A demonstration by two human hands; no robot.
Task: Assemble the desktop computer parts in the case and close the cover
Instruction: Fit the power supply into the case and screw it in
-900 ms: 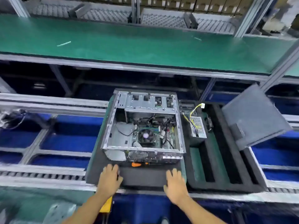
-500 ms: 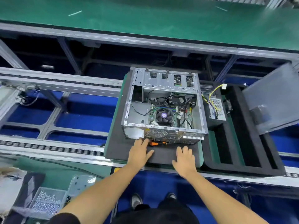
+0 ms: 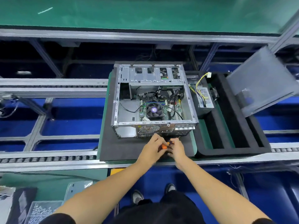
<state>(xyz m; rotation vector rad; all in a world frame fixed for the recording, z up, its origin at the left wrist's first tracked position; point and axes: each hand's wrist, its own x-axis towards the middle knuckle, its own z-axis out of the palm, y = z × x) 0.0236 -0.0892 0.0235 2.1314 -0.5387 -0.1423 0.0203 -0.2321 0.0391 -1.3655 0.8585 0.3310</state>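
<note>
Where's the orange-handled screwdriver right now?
Head view, centre: the orange-handled screwdriver is gripped between left hand and right hand, above the dark foam mat, just in front of the open metal computer case.

This is a factory assembly line for electronics. A roller conveyor track (image 3: 48,158) on aluminium framing (image 3: 53,90) carries a foam-lined pallet (image 3: 123,147) with an open computer case (image 3: 153,101) on it. Beside it a black foam tray (image 3: 233,149) has slots for parts. A long green bench (image 3: 129,13) runs behind, and a bin of screws (image 3: 40,212) sits at the worker's station.
</note>
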